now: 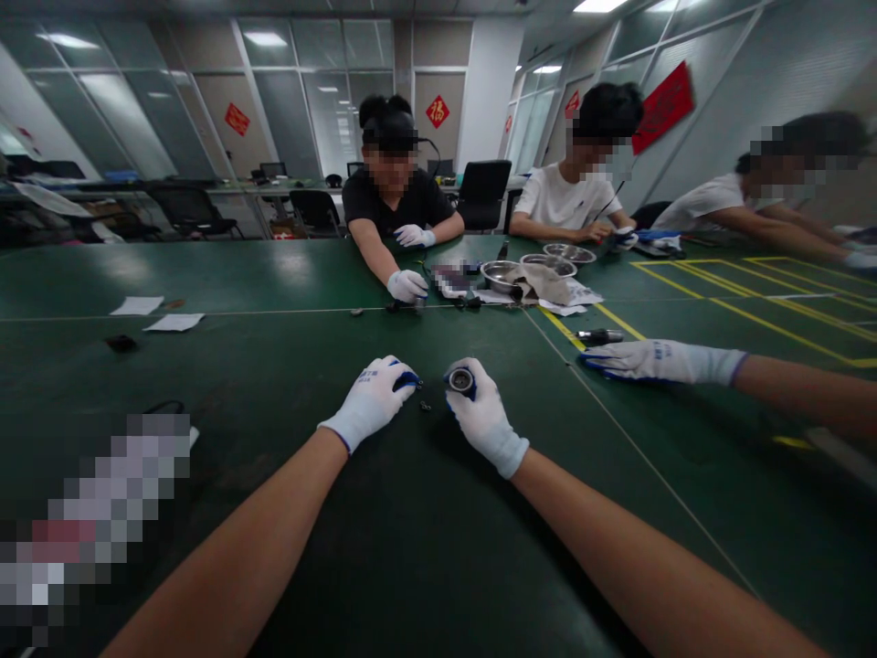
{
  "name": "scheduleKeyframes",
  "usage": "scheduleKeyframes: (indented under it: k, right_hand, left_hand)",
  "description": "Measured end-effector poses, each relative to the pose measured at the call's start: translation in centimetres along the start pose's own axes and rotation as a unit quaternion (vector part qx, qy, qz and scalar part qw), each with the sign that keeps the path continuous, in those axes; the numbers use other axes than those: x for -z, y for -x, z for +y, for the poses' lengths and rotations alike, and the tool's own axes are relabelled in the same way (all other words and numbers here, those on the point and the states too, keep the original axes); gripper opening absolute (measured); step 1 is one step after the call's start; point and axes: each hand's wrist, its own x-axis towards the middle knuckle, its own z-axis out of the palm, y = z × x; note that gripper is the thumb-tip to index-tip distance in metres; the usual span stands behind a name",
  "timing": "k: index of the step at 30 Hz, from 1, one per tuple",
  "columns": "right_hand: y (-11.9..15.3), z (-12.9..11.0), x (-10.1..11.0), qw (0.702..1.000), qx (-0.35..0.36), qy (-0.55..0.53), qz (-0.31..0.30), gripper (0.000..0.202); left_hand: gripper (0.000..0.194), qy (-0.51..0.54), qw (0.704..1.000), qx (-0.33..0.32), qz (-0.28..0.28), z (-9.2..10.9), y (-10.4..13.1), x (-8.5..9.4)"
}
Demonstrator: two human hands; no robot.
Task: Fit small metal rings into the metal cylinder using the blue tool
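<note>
White gloves with blue palms cover both my hands. My right hand (483, 413) is wrapped round a dark cylindrical part (461, 380), whose round end with a silvery ring faces up toward me. My left hand (372, 398) rests on the green table to its left, fingers curled and thumb drawn in toward them. A tiny dark bit shows at its fingertips, too small to name. Between the two hands lie small dark metal pieces (426, 406) on the tabletop.
Across the green table (274, 366), a person's gloved hand (407, 286) touches small parts. Steel bowls (500, 274) and a grey cloth (544, 283) stand beyond. At right, a co-worker's gloved hand (644, 359) lies beside a dark cylindrical tool (599, 336). White papers (174, 323) lie left.
</note>
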Motion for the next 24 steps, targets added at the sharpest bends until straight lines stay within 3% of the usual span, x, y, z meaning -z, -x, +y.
scheduleKeyframes:
  k: [5,8,12,20,24]
  right_hand:
    - [0.0,-1.1,0.3,0.998,0.037,0.007,-0.042,0.015]
    - [0.2,-1.4,0.3,0.997,0.052,0.012,-0.059,0.014]
    - [0.3,-1.7,0.2,0.995,0.067,0.019,-0.065,0.010]
    - [0.5,-1.6,-0.2,0.994,0.076,0.028,-0.066,0.010]
    - [0.7,-1.2,-0.6,0.994,0.079,0.029,-0.063,0.010]
  left_hand:
    - [0.016,0.169,0.983,-0.017,0.070,2.8,0.6,1.4]
    - [0.012,0.203,0.976,-0.056,0.050,5.2,1.1,2.2]
    - [0.011,0.144,0.984,-0.101,0.005,7.0,1.3,2.4]
    - [0.008,0.243,0.969,-0.005,-0.029,6.8,1.0,1.9]
    - [0.009,0.215,0.975,0.038,-0.033,7.0,1.2,1.9]
